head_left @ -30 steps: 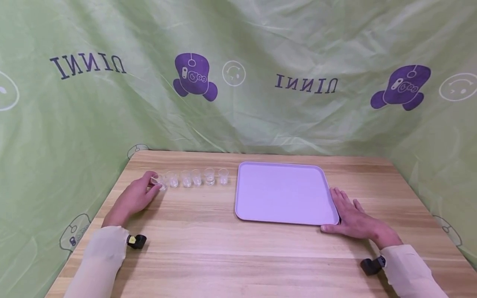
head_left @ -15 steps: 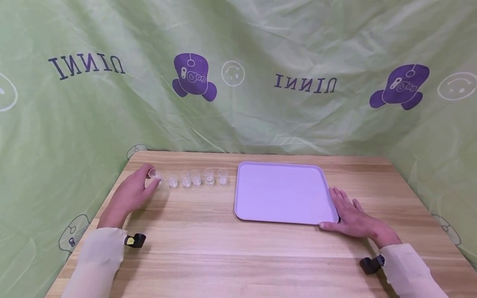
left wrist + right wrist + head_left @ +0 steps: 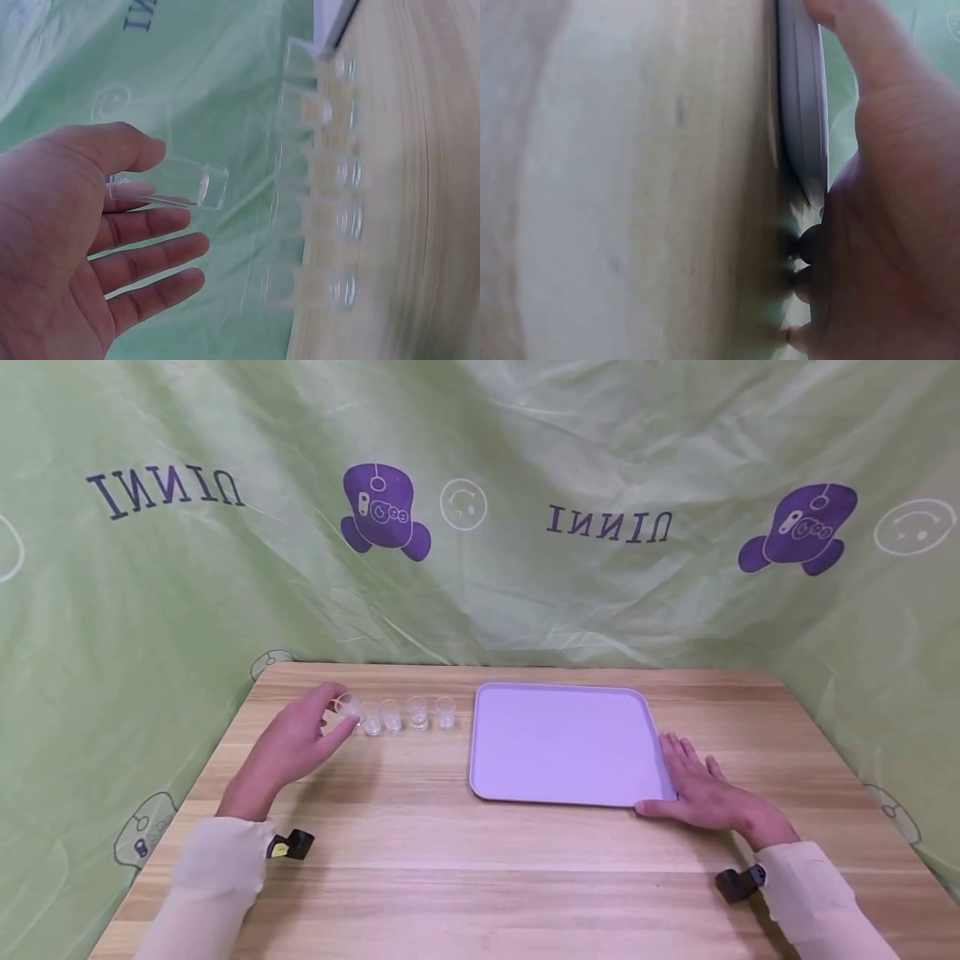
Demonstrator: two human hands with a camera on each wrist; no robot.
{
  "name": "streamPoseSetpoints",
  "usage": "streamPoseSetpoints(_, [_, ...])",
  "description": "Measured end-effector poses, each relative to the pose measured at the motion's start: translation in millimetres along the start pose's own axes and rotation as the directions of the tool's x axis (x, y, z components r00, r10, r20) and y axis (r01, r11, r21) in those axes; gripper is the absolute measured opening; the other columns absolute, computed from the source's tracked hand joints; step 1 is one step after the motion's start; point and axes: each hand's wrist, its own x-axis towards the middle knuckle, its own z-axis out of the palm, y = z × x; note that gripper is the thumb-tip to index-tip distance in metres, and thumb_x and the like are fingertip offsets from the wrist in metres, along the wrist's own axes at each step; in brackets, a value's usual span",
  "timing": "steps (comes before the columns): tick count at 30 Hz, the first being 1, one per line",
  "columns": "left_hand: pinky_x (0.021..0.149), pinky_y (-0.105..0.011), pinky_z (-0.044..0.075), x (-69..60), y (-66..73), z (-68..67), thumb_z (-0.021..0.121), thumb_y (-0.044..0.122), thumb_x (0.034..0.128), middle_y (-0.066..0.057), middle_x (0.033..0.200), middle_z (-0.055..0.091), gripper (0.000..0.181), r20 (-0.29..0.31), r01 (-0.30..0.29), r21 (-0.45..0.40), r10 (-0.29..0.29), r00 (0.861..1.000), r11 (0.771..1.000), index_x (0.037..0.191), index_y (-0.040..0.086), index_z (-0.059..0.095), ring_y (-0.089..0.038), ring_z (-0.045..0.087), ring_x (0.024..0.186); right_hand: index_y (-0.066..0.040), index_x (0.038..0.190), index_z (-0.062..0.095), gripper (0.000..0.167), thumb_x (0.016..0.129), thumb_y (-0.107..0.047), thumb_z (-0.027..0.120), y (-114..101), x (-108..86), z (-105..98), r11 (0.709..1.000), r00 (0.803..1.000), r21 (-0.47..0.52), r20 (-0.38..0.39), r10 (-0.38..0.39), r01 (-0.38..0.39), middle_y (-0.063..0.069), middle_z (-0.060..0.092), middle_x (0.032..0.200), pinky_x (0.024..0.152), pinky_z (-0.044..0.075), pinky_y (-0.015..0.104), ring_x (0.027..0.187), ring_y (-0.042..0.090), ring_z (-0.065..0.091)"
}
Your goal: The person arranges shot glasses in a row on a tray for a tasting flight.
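Note:
My left hand pinches a small clear shot glass between thumb and index finger, holding it up off the table. Its other fingers spread loosely in the left wrist view. Several more clear glasses stand in a row on the table, just to the right of this hand; the held glass and fingers partly cover the leftmost one in the head view. On the right, my right hand rests with extended fingers against the right edge and near corner of a flat purple tray, its thumb along the front edge.
The wooden table ends at the back against a green printed cloth that also hangs on both sides. The tray lies right of the row of glasses, with a narrow gap between them.
My left hand has lifted the leftmost glass from its end of the row and carried it rightward, over the neighbouring glass. My right hand stays at the tray.

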Motion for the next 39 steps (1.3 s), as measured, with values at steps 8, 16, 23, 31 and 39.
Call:
streamPoseSetpoints(8, [0.080,-0.049,0.057,9.2,21.2,16.6,0.070,0.021,0.0987,-0.014,0.111,0.068,0.032,0.043,-0.063,-0.054,0.065,0.997,0.997,0.123,0.002,0.061,-0.033,0.066,0.095,0.012,0.158,-0.004,0.121,0.090,-0.055,0.070,-1.1,-0.4,3.6,1.000,1.000,-0.002,-0.012,0.001,-0.001,0.039,-0.005,0.162,0.109,-0.006,0.078,0.148,0.057,-0.007])
streamPoseSetpoints(16, [0.091,-0.051,0.054,21.1,39.6,37.0,0.073,0.027,0.0963,-0.010,0.114,0.069,0.037,0.120,-0.073,-0.073,0.082,0.989,0.995,0.125,0.005,0.064,-0.031,0.065,0.106,0.008,0.159,-0.005,0.122,0.090,-0.059,0.070,-2.4,-0.7,8.6,0.998,0.999,-0.068,-0.043,-0.002,-0.001,0.038,-0.002,0.163,0.110,0.000,0.079,0.148,0.058,0.000])
streamPoseSetpoints(23, [0.092,-0.047,0.054,35.1,60.8,59.7,0.072,0.031,0.0963,-0.005,0.111,0.068,0.036,0.176,-0.141,-0.081,0.153,0.972,0.987,0.121,0.006,0.064,-0.027,0.066,0.105,0.008,0.159,-0.005,0.122,0.090,-0.059,0.071,-1.6,-3.9,7.7,0.998,0.999,-0.059,-0.041,0.005,-0.008,0.038,-0.003,0.163,0.110,-0.001,0.079,0.148,0.058,-0.002])
streamPoseSetpoints(31, [0.093,-0.041,0.054,59.4,81.6,94.4,0.072,0.029,0.0970,-0.006,0.112,0.070,0.032,0.234,-0.221,-0.107,0.241,0.942,0.969,0.119,0.007,0.063,-0.022,0.067,0.106,0.008,0.159,-0.005,0.122,0.091,-0.058,0.071,-0.8,-1.3,5.3,0.999,0.999,-0.052,-0.034,-0.001,-0.001,0.038,-0.003,0.163,0.109,-0.002,0.079,0.148,0.057,-0.004])
streamPoseSetpoints(39, [0.084,-0.032,0.056,83.3,102.6,123.9,0.072,0.025,0.0974,-0.001,0.102,0.070,0.027,0.276,-0.193,-0.197,0.243,0.930,0.961,0.116,0.011,0.060,-0.016,0.068,0.099,0.007,0.159,-0.006,0.122,0.090,-0.057,0.071,-1.9,-1.2,3.2,0.999,1.000,-0.031,-0.018,0.010,-0.010,0.037,-0.004,0.163,0.110,-0.004,0.078,0.148,0.056,-0.006])
